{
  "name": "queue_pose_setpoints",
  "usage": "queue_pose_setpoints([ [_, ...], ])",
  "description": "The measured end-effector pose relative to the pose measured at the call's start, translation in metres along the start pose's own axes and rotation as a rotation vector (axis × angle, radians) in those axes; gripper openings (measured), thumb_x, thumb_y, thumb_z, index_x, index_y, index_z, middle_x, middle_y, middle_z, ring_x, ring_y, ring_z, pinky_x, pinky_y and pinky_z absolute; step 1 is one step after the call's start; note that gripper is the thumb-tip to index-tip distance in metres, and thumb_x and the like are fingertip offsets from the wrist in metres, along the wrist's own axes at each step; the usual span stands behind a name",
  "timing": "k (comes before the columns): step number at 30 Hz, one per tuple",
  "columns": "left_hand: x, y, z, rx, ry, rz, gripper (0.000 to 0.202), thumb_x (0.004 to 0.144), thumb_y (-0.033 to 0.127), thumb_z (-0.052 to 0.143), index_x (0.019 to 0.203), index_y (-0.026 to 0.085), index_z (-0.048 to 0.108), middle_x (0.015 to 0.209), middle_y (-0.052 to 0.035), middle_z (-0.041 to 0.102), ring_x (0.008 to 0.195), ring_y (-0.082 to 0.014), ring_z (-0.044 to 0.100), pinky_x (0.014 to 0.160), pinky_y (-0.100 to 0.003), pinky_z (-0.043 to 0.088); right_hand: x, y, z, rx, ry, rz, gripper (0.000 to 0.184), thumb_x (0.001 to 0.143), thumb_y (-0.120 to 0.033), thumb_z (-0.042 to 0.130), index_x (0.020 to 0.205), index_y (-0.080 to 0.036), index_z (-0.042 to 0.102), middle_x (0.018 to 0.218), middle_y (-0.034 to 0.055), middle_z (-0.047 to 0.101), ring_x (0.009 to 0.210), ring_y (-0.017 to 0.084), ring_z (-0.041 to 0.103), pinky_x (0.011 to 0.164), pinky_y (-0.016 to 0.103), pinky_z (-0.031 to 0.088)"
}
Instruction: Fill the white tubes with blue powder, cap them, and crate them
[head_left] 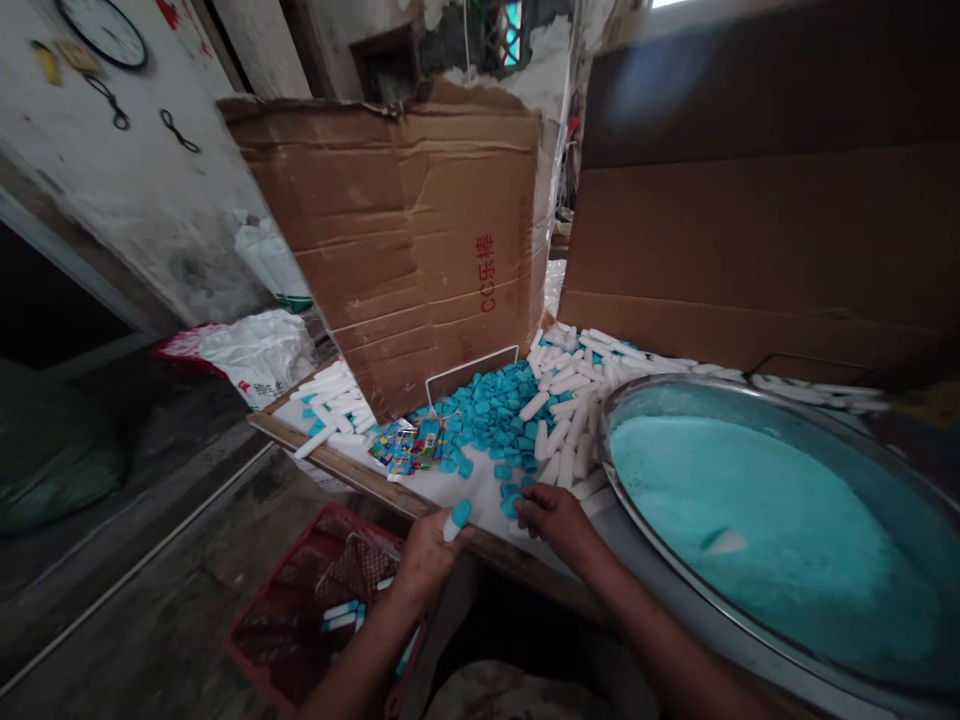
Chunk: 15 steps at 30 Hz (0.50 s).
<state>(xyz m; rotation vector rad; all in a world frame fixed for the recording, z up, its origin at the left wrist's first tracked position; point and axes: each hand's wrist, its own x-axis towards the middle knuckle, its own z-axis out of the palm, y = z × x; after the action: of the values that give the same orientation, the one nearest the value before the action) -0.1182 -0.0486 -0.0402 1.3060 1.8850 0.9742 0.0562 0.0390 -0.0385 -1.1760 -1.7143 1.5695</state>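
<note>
My left hand (427, 555) is closed around a short white plastic tube (451, 529) that wears a blue cap (461, 511) on its upper end. At the table's front edge, my right hand (559, 522) pinches a loose blue cap (511, 506) between its fingertips. Beyond it spreads a heap of blue caps (487, 405). White tubes (574, 430) are piled to the right of that heap. Several small colourful printed packets (409, 445) lie to the left of the caps.
A large metal basin (611, 470) of pale turquoise powder (750, 490), with a white scoop-like piece in it, stands at right. Cardboard sheets (420, 220) rise behind the table. Below left, a red plastic basket (259, 600) contains several capped tubes. More white tubes (334, 390) lie at the left corner.
</note>
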Motion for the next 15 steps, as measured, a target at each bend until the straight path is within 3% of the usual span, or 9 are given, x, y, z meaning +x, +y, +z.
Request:
queue_pose_setpoints([
  [4, -0.004, -0.008, -0.004, -0.006, 0.033, -0.036, 0.014, 0.063, 0.027, 0.057, 0.053, 0.017, 0.054, 0.053, 0.0039, 0.052, 0.058, -0.0145, 0.049, 0.057, -0.022, 0.036, 0.020, -0.010, 0.004, -0.525, 0.105, -0.136, 0.024, 0.076, -0.022, 0.049, 0.096, -0.016, 0.063, 0.080, 0.0063, 0.067, 0.074, 0.020, 0.060, 0.067, 0.029, 0.042],
  [6, -0.005, -0.009, -0.006, -0.015, 0.027, -0.056, 0.017, 0.063, 0.029, 0.056, 0.052, 0.018, 0.051, 0.052, 0.0042, 0.049, 0.058, -0.0142, 0.048, 0.057, -0.022, 0.035, 0.031, -0.017, 0.009, -0.755, 0.086, -0.192, 0.026, 0.080, -0.018, 0.047, 0.100, -0.015, 0.063, 0.095, 0.0101, 0.065, 0.089, 0.022, 0.058, 0.076, 0.030, 0.040],
  [10, -0.005, -0.008, -0.011, -0.033, 0.035, -0.084, 0.017, 0.062, 0.030, 0.055, 0.052, 0.018, 0.048, 0.052, 0.0047, 0.045, 0.056, -0.0135, 0.044, 0.056, -0.023, 0.034, 0.052, -0.025, 0.034, -0.880, -0.028, -0.244, 0.020, 0.082, -0.016, 0.047, 0.090, -0.016, 0.065, 0.096, 0.0089, 0.063, 0.089, 0.019, 0.057, 0.077, 0.026, 0.039],
  [15, -0.006, -0.012, -0.020, -0.072, 0.087, -0.080, 0.019, 0.064, 0.033, 0.054, 0.052, 0.019, 0.047, 0.051, 0.0047, 0.044, 0.054, -0.0132, 0.043, 0.056, -0.023, 0.036, 0.075, -0.029, 0.065, -0.952, -0.012, -0.239, 0.020, 0.083, -0.018, 0.046, 0.093, -0.013, 0.063, 0.098, 0.0132, 0.059, 0.087, 0.021, 0.056, 0.076, 0.028, 0.039],
])
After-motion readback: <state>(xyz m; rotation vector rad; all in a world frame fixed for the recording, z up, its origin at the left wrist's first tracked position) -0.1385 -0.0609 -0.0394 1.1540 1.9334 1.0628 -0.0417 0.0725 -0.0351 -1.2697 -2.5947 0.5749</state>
